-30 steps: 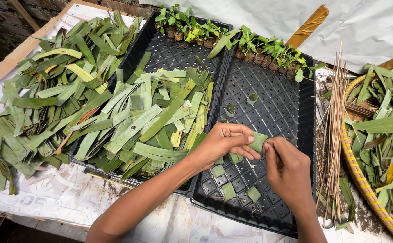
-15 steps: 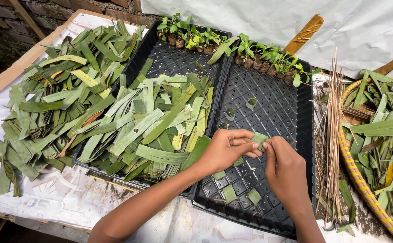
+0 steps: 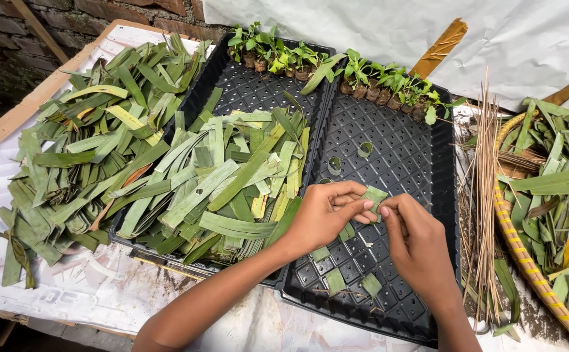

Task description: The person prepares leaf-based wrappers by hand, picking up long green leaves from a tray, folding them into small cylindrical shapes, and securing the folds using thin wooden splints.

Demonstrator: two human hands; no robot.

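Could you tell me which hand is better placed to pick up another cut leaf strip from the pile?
Probably the left hand: it is nearer the pile of cut leaf strips in the left tray. The right hand is farther off, pinching the folded leaf piece with it.

Soft, even daylight; scene bright, no hard-edged shadows. Faint diffuse shadow under the hands on the black perforated plastic tray (image 3: 421, 163). Mild sheen on the heap of cut green leaf strips (image 3: 232, 189); white sheet backdrop (image 3: 362, 26) near overexposed. Dark brick wall (image 3: 10, 45) at upper left underexposed. Focus sharp at centre; slight wide-angle bowing and softness toward the corners.
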